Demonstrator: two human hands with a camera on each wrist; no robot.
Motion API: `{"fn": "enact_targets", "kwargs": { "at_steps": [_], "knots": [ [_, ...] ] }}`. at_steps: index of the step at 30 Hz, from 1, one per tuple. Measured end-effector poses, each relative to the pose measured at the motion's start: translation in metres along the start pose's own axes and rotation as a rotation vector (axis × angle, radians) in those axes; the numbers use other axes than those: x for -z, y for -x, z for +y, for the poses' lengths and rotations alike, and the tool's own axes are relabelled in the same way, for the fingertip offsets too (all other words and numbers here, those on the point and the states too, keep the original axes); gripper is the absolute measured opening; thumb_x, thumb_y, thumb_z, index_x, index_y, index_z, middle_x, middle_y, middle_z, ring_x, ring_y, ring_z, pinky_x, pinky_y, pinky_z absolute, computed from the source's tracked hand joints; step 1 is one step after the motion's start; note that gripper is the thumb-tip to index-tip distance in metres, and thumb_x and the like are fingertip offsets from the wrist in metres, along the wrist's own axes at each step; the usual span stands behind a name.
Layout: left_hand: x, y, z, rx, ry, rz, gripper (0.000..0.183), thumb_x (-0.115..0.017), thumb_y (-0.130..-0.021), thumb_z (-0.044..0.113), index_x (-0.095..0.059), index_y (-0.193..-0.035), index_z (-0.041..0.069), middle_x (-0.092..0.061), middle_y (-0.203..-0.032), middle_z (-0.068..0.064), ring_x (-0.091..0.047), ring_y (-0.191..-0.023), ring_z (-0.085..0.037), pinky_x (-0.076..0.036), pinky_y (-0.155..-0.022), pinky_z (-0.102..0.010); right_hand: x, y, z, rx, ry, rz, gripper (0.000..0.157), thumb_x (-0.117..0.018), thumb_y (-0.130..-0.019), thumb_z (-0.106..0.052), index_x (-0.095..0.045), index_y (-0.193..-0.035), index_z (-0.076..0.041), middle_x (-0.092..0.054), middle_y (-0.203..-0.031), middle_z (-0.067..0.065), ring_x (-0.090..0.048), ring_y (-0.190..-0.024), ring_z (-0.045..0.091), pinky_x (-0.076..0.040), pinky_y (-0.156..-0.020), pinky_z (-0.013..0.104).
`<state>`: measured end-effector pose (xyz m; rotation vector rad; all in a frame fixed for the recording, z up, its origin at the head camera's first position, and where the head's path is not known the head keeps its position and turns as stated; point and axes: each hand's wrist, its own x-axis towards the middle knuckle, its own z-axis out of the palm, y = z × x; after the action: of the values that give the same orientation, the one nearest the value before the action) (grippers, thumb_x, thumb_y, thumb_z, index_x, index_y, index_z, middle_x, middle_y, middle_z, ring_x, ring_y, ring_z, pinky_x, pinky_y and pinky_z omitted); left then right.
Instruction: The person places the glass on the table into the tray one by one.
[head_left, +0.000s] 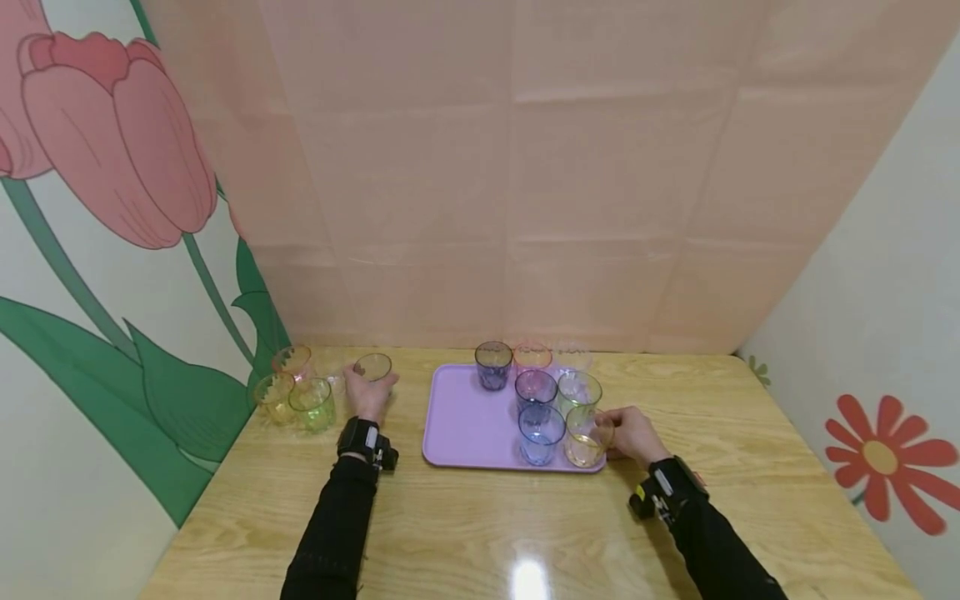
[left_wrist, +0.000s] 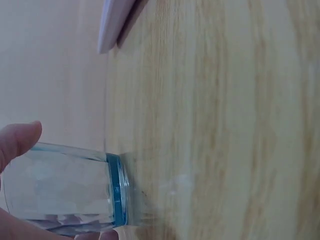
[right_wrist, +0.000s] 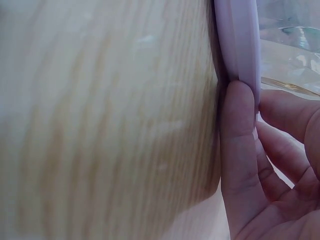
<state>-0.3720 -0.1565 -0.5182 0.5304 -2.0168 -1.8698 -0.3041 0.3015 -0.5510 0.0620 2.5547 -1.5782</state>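
Note:
My left hand (head_left: 367, 393) grips a clear drinking glass (head_left: 373, 368) at the left of the purple tray (head_left: 461, 425). In the left wrist view, thumb and fingers curl round this glass (left_wrist: 65, 187), its bluish base close to the tabletop; whether it touches cannot be told. At the tray's right edge, my right hand (head_left: 633, 433) pinches the rim (right_wrist: 237, 45) between its fingers, right beside a yellow glass (head_left: 583, 450). Behind that glass stand a blue glass (head_left: 540, 437), a green glass (head_left: 579, 392) and a purple glass (head_left: 536, 388), all on the tray.
Toward the tray's back are a dark grey glass (head_left: 493, 367), a pink glass (head_left: 532, 357) and a clear glass (head_left: 573, 358). Left of my left hand cluster a green glass (head_left: 313, 407), a yellow glass (head_left: 275, 400) and a reddish glass (head_left: 292, 361). A papered wall (head_left: 480, 208) rises behind the table.

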Motion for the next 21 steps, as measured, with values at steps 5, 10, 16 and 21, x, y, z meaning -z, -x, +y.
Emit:
{"fn": "enact_targets", "kwargs": {
  "at_steps": [5,10,16,21],
  "knots": [
    [-0.005,-0.001,0.001,-0.006,-0.007,-0.002,0.082,-0.085,-0.079,0.007,-0.032,-0.141,-0.001,-0.041,-0.142,-0.025,-0.046,-0.125,-0.042,-0.041,-0.104,-0.052,0.000,-0.001,-0.001,-0.011,0.009,0.010,0.033,-0.074,-0.088,-0.004,-0.068,-0.116,0.013,-0.066,-0.101,0.017,-0.067,-0.073,0.018,-0.061,-0.062,0.038],
    [-0.014,0.000,0.004,-0.068,-0.010,-0.010,0.076,-0.088,-0.076,0.013,-0.036,-0.130,0.002,-0.045,-0.123,-0.017,-0.048,-0.112,-0.031,-0.041,-0.094,-0.041,-0.001,-0.001,-0.001,-0.019,0.013,0.017,0.033,-0.074,-0.088,-0.005,-0.069,-0.115,0.012,-0.066,-0.101,0.017,-0.067,-0.072,0.018,-0.061,-0.062,0.037],
    [-0.023,0.007,0.011,-0.103,0.063,-0.081,0.071,-0.087,-0.073,0.009,-0.035,-0.122,0.004,-0.045,-0.112,-0.013,-0.046,-0.101,-0.025,-0.041,-0.084,-0.035,-0.001,-0.001,0.000,-0.014,0.015,0.026,0.034,-0.073,-0.088,-0.004,-0.067,-0.116,0.014,-0.066,-0.100,0.018,-0.067,-0.071,0.018,-0.061,-0.062,0.038],
    [-0.029,0.009,0.015,-0.160,0.021,-0.142,0.071,-0.084,-0.074,0.010,-0.045,-0.132,-0.004,-0.051,-0.111,-0.017,-0.052,-0.100,-0.029,-0.044,-0.085,-0.035,-0.001,0.000,-0.001,-0.021,0.025,0.024,0.033,-0.074,-0.088,-0.004,-0.068,-0.116,0.013,-0.065,-0.104,0.019,-0.066,-0.073,0.018,-0.061,-0.063,0.038]
  ]
}}
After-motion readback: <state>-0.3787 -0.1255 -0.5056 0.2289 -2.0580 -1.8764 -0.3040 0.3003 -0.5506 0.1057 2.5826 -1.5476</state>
